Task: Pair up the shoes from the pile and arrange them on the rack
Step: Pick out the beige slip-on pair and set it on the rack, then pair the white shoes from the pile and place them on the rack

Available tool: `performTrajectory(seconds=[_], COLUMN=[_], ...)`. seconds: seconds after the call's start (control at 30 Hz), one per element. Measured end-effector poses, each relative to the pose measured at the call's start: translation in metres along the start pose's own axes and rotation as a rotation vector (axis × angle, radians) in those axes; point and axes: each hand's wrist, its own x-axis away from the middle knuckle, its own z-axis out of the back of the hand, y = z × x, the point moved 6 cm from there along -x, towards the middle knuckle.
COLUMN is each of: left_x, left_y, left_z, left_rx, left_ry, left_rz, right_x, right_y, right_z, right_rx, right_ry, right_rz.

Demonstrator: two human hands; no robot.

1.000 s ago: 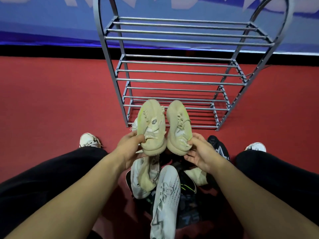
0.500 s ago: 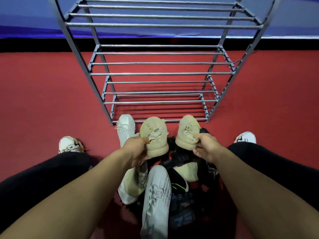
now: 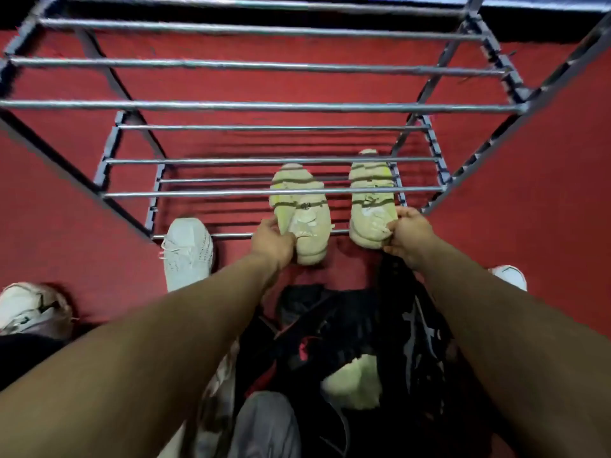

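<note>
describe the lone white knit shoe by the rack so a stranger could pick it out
Start at the grey metal rack on the red floor. At its bottom front rail, left side, a white knit shoe lies alone, toe toward the rack. Unlike the two beige shoes beside it, no hand holds it.

No legible text; marks on beige shoe too blurred

The rack's upper bars cross above the bottom shelf; its left half lies bare. Two beige shoes fill the right half. A white shoe blocks the front-left corner.
</note>
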Motion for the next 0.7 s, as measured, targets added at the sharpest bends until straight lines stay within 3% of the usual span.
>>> performTrajectory(seconds=[0.17,0.23,0.33,0.43,0.5,0.7], left_x=[-0.05,-0.063,-0.071,-0.069,-0.065,-0.018], left_y=[0.019,0.02,0.016,0.022,0.026,0.02], left_z=[-0.039,-0.053,-0.066,-0.065,-0.058,0.0], left_rx=[-0.011,-0.039,-0.258,-0.584,-0.683,-0.53], left_ry=[-0.005,-0.053,-0.119,-0.128,-0.102,-0.113], left_rz=[-0.053,0.014,0.078,-0.024,-0.09,-0.192], right_x=[-0.056,-0.067,-0.074,-0.071,-0.064,-0.021], right_y=[-0.006,-0.005,0.003,0.01,0.009,0.002], right_z=[-0.001,-0.004,-0.011,-0.012,-0.009,-0.002], right_rx=[0.091,0.113,0.203,0.327,0.421,0.56], right_ry=[0.051,0.02,-0.044,-0.031,0.0,0.054], right_rz=[0.003,-0.003,-0.006,-0.005,0.015,0.106])
